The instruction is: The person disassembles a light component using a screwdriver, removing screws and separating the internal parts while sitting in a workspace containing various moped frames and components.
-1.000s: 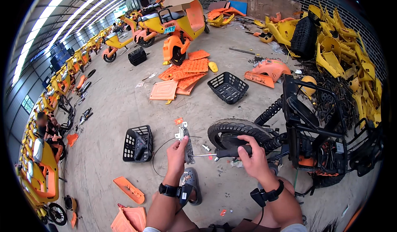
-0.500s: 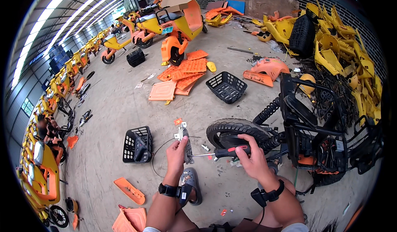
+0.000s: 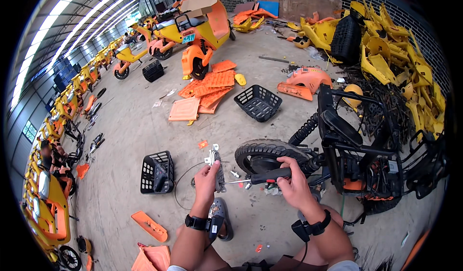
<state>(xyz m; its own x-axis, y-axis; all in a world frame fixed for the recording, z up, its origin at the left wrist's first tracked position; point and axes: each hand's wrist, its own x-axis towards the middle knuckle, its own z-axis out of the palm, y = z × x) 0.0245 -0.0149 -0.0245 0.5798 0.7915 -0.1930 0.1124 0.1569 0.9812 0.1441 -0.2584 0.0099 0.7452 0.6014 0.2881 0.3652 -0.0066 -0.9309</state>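
Note:
My left hand (image 3: 206, 183) grips an upright silver metal piece (image 3: 214, 153) with a bracket at its top, thumb pressed on its face. My right hand (image 3: 296, 190) is wrapped round a screwdriver (image 3: 265, 178) with a black and red handle, held level, its thin shaft reaching left to the metal piece; the tip's exact seat is too small to tell. Just beyond lie a black scooter frame (image 3: 359, 148) and its rear tyre (image 3: 248, 152). A thin loop of cable (image 3: 176, 194) lies on the floor behind my left hand.
Black baskets (image 3: 258, 102) (image 3: 143, 177), orange panels (image 3: 212, 83) and a loose orange piece (image 3: 147, 222) lie on the concrete floor (image 3: 115, 145). Yellow scrap panels (image 3: 381, 63) are heaped at right. Scooters (image 3: 55, 203) line the left, where another person (image 3: 47, 155) sits.
The screwdriver handle has turned in my right hand, its red part showing differently. The scene has shifted slightly left in the picture. My left hand still grips the metal piece.

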